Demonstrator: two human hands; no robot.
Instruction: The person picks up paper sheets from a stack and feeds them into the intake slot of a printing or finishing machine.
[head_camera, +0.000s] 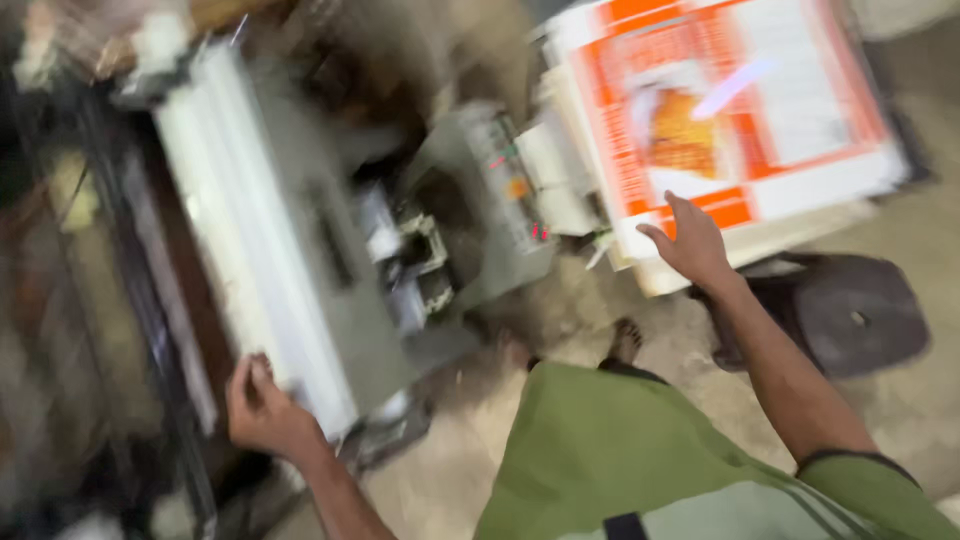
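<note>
The picture is motion-blurred. My right hand rests with fingers spread on the near edge of a stack of large printed sheets, orange and white. My left hand curls around the near end of a long white roller or sheet pile on a grey machine. Neither hand lifts anything that I can see. My green shirt fills the bottom of the view.
The grey machine has a control panel with small lit buttons. A dark round stool stands under the sheet stack at the right. A dark metal frame runs along the left. The floor is bare concrete.
</note>
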